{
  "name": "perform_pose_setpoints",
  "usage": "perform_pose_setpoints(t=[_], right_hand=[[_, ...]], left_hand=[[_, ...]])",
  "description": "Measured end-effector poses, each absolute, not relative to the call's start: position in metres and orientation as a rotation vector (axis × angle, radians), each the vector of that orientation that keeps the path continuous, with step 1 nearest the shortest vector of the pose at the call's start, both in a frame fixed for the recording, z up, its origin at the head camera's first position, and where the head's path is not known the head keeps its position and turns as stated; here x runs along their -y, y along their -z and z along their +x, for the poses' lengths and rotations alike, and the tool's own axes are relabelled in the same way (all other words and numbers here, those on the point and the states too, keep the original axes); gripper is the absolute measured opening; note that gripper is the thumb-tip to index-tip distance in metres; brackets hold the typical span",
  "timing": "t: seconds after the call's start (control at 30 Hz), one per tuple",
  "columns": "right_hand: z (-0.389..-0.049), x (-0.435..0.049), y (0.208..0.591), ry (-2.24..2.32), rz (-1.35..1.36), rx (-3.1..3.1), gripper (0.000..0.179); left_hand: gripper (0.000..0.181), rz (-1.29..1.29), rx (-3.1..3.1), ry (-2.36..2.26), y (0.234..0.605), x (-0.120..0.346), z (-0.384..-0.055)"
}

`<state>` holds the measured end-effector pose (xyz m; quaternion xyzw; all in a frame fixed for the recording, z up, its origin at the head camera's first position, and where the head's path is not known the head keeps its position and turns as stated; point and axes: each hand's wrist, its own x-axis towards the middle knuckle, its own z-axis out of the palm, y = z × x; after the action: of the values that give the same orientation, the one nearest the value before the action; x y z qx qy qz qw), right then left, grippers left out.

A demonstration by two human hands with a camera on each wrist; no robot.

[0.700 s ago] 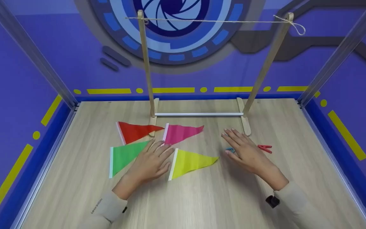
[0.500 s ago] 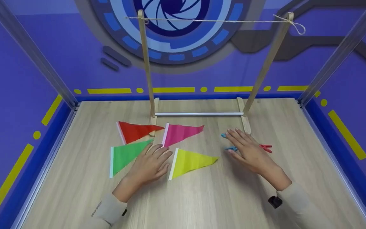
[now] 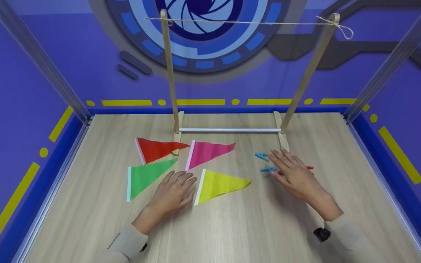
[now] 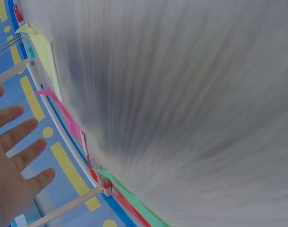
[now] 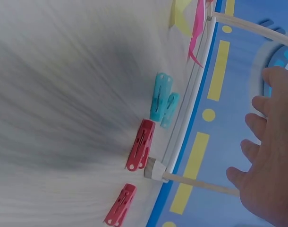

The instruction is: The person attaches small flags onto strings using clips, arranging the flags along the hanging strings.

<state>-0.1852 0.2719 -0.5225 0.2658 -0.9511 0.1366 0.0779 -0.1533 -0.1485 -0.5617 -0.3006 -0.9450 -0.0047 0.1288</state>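
In the head view my left hand [image 3: 173, 193] is held between the green pennant [image 3: 146, 177] and the yellow pennant [image 3: 219, 185], fingers loosely spread, holding nothing. Behind them lie a red pennant [image 3: 157, 149] and a pink pennant [image 3: 208, 152], each with a white strip along one edge. My right hand [image 3: 294, 177] is over the clothespins, palm down, its fingers extended. The right wrist view shows a gap between that hand and two blue clothespins [image 5: 160, 97] and two red clothespins [image 5: 140, 145] on the table. From the head, the hand hides most of the red ones.
A wooden stand has two upright posts [image 3: 307, 75] joined low down by a white rod [image 3: 228, 130]. Between the post tops runs a string [image 3: 247, 23], tied in a bow at right. Blue printed panels [image 3: 210, 87] enclose the table [image 3: 225, 233] at the back and sides.
My right hand has slid to the right, uncovering the blue clothespins and covering more of the red. My left hand has drawn back slightly from the green pennant's tip. The pennants stay in place.
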Motion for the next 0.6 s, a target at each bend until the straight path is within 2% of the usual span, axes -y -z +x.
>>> perform_pose_setpoints(t=[0.3,0.6], right_hand=[[-0.187,-0.286,0.529,-0.382,0.739,2.831,0.057],[-0.191,-0.302,0.535,-0.437,0.682,2.838,0.058]], left_hand=[[0.051,-0.647,2.855,0.187,0.572,0.149,-0.162],[0.06,-0.336,2.992,0.611,0.581,0.148,-0.17]])
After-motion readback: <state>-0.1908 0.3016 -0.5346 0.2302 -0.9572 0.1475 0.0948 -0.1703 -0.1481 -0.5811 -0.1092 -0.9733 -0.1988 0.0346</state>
